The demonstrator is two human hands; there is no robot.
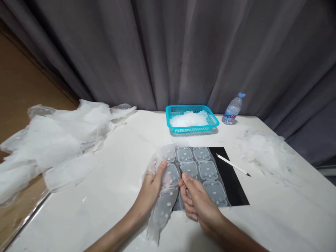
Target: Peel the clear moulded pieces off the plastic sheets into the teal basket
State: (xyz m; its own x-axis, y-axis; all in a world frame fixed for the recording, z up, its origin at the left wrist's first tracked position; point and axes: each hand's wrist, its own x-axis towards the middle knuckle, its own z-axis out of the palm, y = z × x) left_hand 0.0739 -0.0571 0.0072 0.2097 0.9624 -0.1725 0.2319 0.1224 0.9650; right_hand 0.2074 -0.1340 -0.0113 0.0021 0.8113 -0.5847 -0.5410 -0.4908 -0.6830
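Translucent plastic sheet [202, 168], moulded into rows of dotted rounded pads, lies at the table's near centre on a black mat [233, 182]. The left hand [152, 187] clasps its loose left flap, thumb on top. The right hand [201, 204] is closed around a thin tool [187, 190], too small to identify, its tip at the sheet. At 3 o'clock a white stick [233, 165] rests on the mat. At 12 stands a teal basket [170, 112] of clear scraps, at 1 a water bottle [232, 110]. Film heaps lie at 9 [52, 140] and 3 [265, 150] on the white table [118, 157].
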